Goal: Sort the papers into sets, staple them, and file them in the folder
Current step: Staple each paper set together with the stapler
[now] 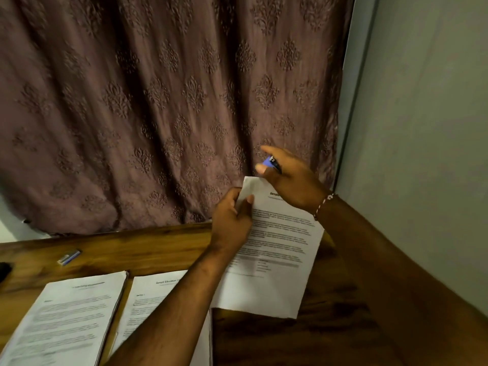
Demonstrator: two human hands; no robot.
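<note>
I hold a set of printed papers (274, 260) lifted above the wooden table (132, 249), tilted toward me. My left hand (232, 220) pinches the set near its top left corner. My right hand (287, 178) grips a small blue stapler (270, 162) just above that top edge, index finger stretched out. Two more paper stacks lie flat on the table: one at the lower left (68, 318), one beside it (158, 294), partly hidden under my left forearm. No folder shows.
A small blue and white staple box (69, 257) lies on the table at the left. A dark object (4, 270) sits at the far left edge. A patterned brown curtain (171, 101) hangs behind the table; a pale wall (422, 128) stands at the right.
</note>
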